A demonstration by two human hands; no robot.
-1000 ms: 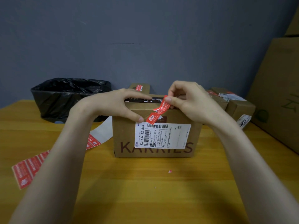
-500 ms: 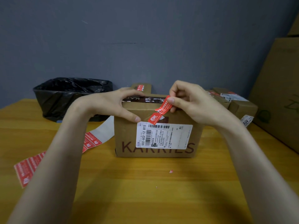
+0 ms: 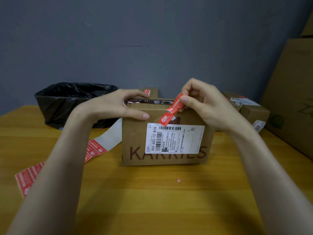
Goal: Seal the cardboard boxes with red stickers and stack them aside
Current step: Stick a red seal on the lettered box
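A brown cardboard box (image 3: 135,141) printed KARRIES, with a white shipping label, stands in the middle of the wooden table. My left hand (image 3: 116,106) grips its top left edge, thumb on the front face and fingers over the top. My right hand (image 3: 201,102) pinches the upper end of a red sticker (image 3: 171,112) above the box's top edge. The sticker's lower end lies on the front face just above the label. A strip of red stickers (image 3: 94,150) on white backing trails across the table to the left of the box.
A bin lined with a black bag (image 3: 71,100) stands at the back left. Small sealed boxes (image 3: 250,109) lie behind the box to the right, one more (image 3: 150,91) directly behind it. A large cardboard box (image 3: 293,92) fills the right side.
My right hand has lifted the sticker's upper end higher above the box's top edge. My left hand keeps its hold on the box.
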